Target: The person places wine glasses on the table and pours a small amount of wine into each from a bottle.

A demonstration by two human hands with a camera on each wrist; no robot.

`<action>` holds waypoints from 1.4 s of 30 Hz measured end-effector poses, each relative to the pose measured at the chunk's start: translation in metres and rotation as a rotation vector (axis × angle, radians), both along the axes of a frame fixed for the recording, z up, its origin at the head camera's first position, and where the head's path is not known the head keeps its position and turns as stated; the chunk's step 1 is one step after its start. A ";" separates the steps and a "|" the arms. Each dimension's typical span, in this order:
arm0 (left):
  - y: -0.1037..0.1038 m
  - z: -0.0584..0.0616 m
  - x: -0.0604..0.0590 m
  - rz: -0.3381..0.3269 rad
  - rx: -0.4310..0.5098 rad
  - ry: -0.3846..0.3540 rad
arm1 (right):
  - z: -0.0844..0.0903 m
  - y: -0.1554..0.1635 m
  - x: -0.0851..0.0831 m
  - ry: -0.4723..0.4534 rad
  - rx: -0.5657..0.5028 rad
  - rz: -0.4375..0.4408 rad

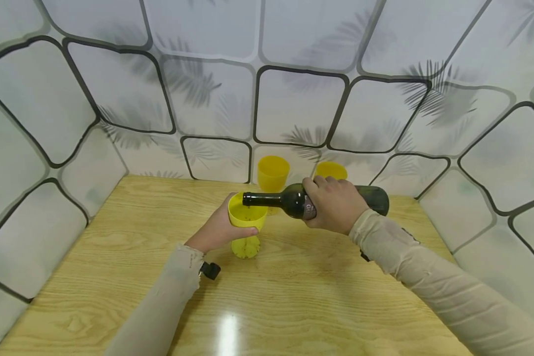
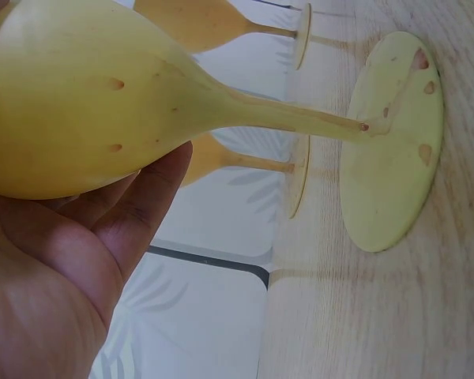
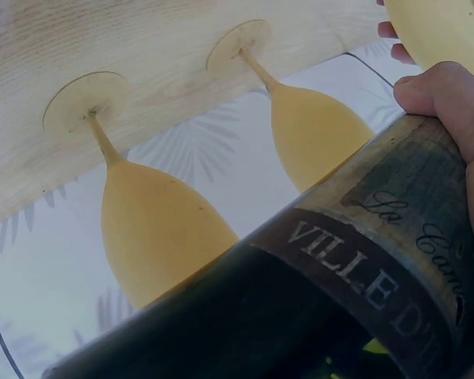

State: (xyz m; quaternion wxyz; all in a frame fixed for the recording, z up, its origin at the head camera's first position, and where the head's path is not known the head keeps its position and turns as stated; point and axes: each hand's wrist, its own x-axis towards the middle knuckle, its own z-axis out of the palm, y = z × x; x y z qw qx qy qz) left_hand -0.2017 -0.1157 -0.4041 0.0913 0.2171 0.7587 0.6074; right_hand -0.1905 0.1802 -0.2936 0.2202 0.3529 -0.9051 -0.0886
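The left hand (image 1: 215, 230) curls its fingers around the yellow goblet (image 1: 246, 217) bowl; the right hand (image 1: 333, 203) grips the wine bottle (image 1: 293, 200) lying horizontal, its mouth at the goblet's rim.

We seem to be in a small staged booth rather than a lived-in room. A light plywood table (image 1: 115, 277) fills the floor of it, and from nine o'clock through twelve to three o'clock it is boxed in by wallpapered panels (image 1: 293, 99) printed with dark-edged tiles and grey palm fronds.
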 end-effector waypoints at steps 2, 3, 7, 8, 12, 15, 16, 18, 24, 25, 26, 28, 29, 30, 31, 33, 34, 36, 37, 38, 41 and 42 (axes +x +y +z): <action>0.000 0.000 0.000 0.003 -0.003 0.003 | 0.000 0.000 0.000 0.001 0.002 0.000; 0.000 0.000 0.000 0.005 -0.005 0.003 | 0.000 0.000 0.000 0.000 0.003 -0.001; 0.000 0.000 0.000 0.008 -0.011 0.005 | -0.001 -0.001 0.000 -0.008 0.006 -0.005; 0.000 0.000 0.000 0.008 -0.011 0.004 | -0.001 -0.001 0.000 -0.010 0.006 -0.006; 0.000 0.000 0.000 0.005 -0.006 0.001 | -0.001 -0.001 0.000 -0.010 0.006 -0.004; -0.001 0.000 0.000 0.001 -0.001 0.000 | -0.002 -0.001 0.000 -0.013 0.007 -0.004; -0.001 0.000 0.000 0.001 -0.001 0.001 | -0.002 -0.001 0.000 -0.015 0.008 -0.005; -0.001 0.000 0.000 -0.002 0.000 0.000 | -0.002 -0.001 0.001 -0.017 0.008 -0.007; -0.001 0.000 -0.001 -0.009 0.008 -0.007 | -0.002 0.000 0.002 -0.003 0.007 -0.004; -0.001 0.000 -0.001 -0.009 0.010 -0.008 | -0.002 0.000 0.001 0.001 0.007 -0.002; -0.001 -0.001 -0.001 -0.010 0.012 -0.009 | -0.002 0.000 0.002 0.003 0.008 -0.001; -0.001 -0.001 -0.001 -0.014 0.015 -0.008 | -0.001 0.000 0.002 0.004 0.008 0.001; -0.001 -0.001 -0.001 -0.016 0.018 -0.007 | -0.001 0.000 0.002 0.002 0.009 -0.001; -0.001 -0.001 -0.001 -0.018 0.020 -0.007 | -0.001 0.000 0.002 -0.002 0.010 -0.004; -0.001 -0.001 -0.001 -0.018 0.021 -0.006 | -0.001 0.000 0.002 -0.005 0.011 -0.008; -0.001 -0.001 -0.001 -0.020 0.022 -0.005 | -0.001 0.001 0.003 -0.014 0.014 -0.017; -0.001 -0.001 -0.001 -0.020 0.023 -0.005 | -0.001 0.001 0.003 -0.017 0.016 -0.021; -0.001 -0.001 -0.001 -0.017 0.020 -0.005 | 0.000 0.001 0.004 -0.020 0.019 -0.027; -0.001 -0.001 -0.001 -0.016 0.018 -0.005 | 0.000 0.001 0.004 -0.020 0.021 -0.029; -0.001 -0.001 -0.001 -0.015 0.017 -0.005 | 0.000 0.001 0.004 -0.019 0.023 -0.030; -0.001 -0.001 -0.001 -0.011 0.010 -0.004 | 0.001 0.002 0.004 -0.018 0.027 -0.033; -0.001 -0.001 0.000 -0.011 0.009 -0.005 | 0.001 0.002 0.004 -0.018 0.029 -0.034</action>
